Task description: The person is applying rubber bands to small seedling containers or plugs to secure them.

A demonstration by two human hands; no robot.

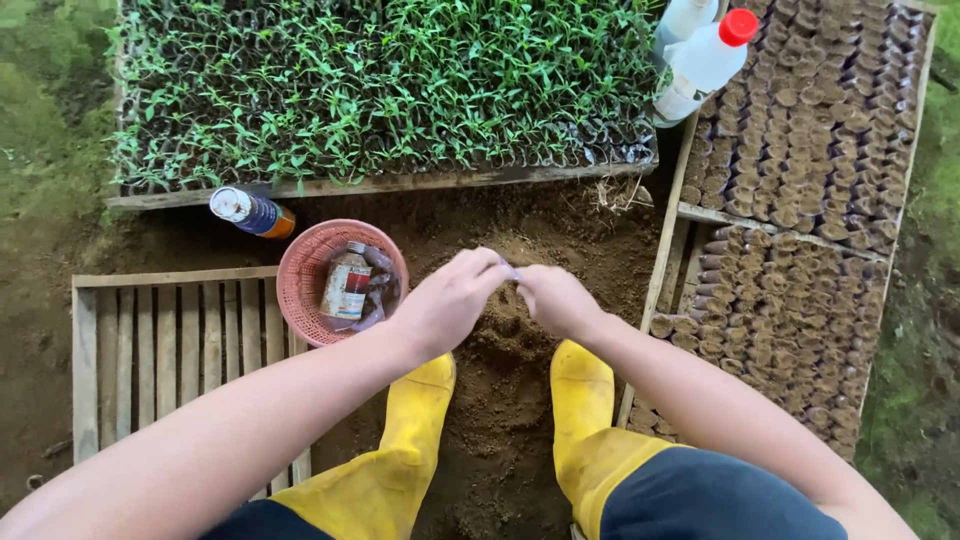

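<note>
- The left hand (450, 300) and right hand (555, 298) meet above a mound of loose soil (500, 350), fingertips pinched together on a small pale scrap (508, 270) (too small to identify).
- Yellow rubber boots (415, 420) stand on either side of the soil.
- A pink plastic basket (300, 290) holding a labelled bottle (347, 283) sits just left of the left hand.
- A tray of green seedlings (380, 90) lies beyond, with soil-filled nursery bags (810, 150) to the right.

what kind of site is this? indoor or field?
Outdoors, most likely a plant nursery. A wooden tray of green seedlings, trays of soil-filled pots and a mound of loose soil lie on bare ground. The left hand and right hand meet above the soil.
</note>
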